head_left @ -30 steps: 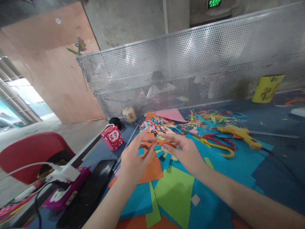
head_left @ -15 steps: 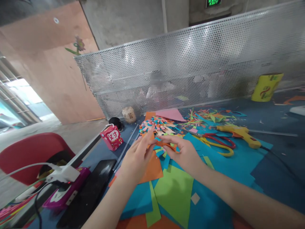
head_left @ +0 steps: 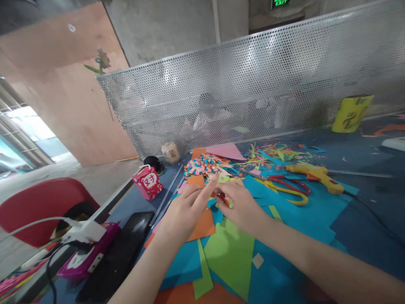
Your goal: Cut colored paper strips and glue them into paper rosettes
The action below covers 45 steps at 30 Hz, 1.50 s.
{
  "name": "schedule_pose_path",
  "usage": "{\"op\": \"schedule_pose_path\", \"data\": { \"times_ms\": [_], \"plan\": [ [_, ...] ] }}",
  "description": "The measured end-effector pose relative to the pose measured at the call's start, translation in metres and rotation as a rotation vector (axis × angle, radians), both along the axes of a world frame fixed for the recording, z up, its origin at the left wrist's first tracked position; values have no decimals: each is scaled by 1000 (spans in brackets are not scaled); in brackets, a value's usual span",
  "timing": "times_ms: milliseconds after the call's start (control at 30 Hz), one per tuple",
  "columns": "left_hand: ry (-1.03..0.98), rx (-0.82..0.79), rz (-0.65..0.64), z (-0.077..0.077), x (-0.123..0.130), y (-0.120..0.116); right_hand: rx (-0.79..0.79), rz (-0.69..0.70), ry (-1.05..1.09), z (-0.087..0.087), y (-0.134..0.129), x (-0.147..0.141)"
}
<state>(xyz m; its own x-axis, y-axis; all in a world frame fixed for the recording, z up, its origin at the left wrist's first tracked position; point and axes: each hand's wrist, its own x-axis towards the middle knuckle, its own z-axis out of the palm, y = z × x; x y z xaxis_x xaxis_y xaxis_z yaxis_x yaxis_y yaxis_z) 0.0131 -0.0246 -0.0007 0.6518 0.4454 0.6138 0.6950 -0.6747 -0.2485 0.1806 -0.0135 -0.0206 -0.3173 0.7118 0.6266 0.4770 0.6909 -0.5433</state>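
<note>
Both hands meet over the paper sheets in the middle of the table. My left hand (head_left: 190, 204) has its index finger stretched forward, with the other fingers bent near the small orange paper piece. My right hand (head_left: 242, 204) is closed in a pinch on that orange paper piece (head_left: 228, 201), which its fingers partly cover. Just beyond the fingertips lies a pile of curled multicoloured paper strips (head_left: 207, 164). Under the hands are an orange sheet (head_left: 204, 223), a green sheet (head_left: 232, 253) and blue sheets (head_left: 275, 270).
Red and yellow scissors (head_left: 292, 194) and a yellow glue gun (head_left: 316, 173) lie right. A red box (head_left: 148, 182), black phone (head_left: 122, 253) and purple power strip (head_left: 85, 253) sit left. Behind stand a perforated metal screen (head_left: 177, 97), a yellow roll (head_left: 352, 114) and, beyond the screen, a person (head_left: 207, 116).
My left hand has shifted slightly right, its index fingertip now nearer my right hand. Less of the orange piece shows between the fingers. The view has moved slightly.
</note>
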Motion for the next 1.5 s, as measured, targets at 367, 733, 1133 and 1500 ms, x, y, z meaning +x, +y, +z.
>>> {"op": "schedule_pose_path", "data": {
  "times_ms": [367,733,1133,1500],
  "plan": [
    [-212,105,-32,-1,17,-5,-239,94,236,10,-5,-2],
    [-773,-341,78,8,14,-9,-434,134,453,15,-3,-2],
    [-650,-335,69,4,12,-7,-423,200,478,12,-2,-1],
    [-615,-228,83,5,14,-7,-477,201,469,11,-2,-3]
  ]
}}
